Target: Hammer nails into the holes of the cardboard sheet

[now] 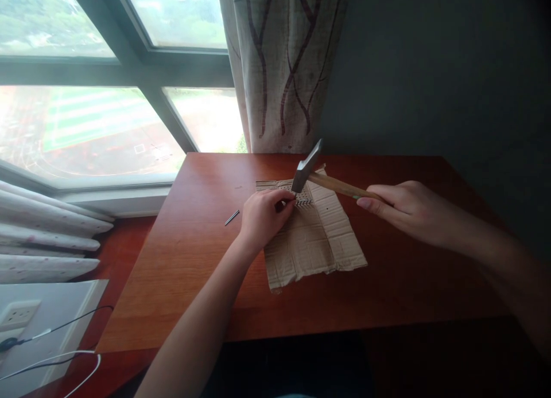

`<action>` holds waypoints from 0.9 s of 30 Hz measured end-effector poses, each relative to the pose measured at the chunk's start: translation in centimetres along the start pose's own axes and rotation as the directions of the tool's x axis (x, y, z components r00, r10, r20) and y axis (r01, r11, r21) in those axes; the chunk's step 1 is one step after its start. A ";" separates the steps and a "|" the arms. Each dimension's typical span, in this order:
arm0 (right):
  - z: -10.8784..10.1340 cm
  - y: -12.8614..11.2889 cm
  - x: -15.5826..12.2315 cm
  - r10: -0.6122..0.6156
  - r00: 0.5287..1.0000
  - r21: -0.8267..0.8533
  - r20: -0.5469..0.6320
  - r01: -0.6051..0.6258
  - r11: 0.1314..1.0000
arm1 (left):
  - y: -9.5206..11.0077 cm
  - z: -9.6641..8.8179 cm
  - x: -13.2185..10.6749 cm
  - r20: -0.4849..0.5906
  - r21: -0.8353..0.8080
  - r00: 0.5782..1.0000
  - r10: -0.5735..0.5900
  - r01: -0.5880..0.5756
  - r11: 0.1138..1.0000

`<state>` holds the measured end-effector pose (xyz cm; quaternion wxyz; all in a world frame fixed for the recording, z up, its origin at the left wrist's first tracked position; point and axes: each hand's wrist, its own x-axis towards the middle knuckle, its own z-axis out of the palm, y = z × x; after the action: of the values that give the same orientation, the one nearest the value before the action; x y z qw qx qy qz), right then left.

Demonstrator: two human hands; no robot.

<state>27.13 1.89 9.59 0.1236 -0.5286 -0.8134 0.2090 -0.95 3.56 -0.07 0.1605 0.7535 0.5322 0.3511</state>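
My right hand (398,206) is wrapped round the wooden handle of a hammer (340,186), near its end. The metal head is tilted, its lower face just above my left fingertips. My left hand (267,211) rests over a piece of corrugated cardboard (301,246), thumb and forefinger pinched on a nail, which the fingers mostly hide. Beside those fingertips, a row of small dark nails (305,203) stands slanted in the cardboard. Behind the row is a pale patch with small dots or holes (305,195), partly covered by the hammer head. Loose nails (232,217) lie left of my left hand.
The cardboard lies on a reddish-brown wooden table (185,272). A window (94,128) is at the left, with a patterned curtain (288,71) behind the table. Cables (64,358) and a wall socket (19,315) are at the lower left.
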 end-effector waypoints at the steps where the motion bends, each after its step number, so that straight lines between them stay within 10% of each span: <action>1: -0.1 -0.2 -0.1 0.022 1.000 -0.014 0.007 -0.022 1.000 | 0.0 0.0 0.0 0.002 0.003 1.000 0.000 0.000 1.000; 27: 0.6 -0.7 -0.1 0.120 0.988 -0.038 0.095 -0.117 0.992 | 0.1 0.0 0.0 0.004 -0.039 1.000 -0.016 0.016 0.999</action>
<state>26.38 1.42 9.34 0.0629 -0.5673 -0.7887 0.2285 -0.92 3.52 0.00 0.1789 0.7465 0.5309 0.3589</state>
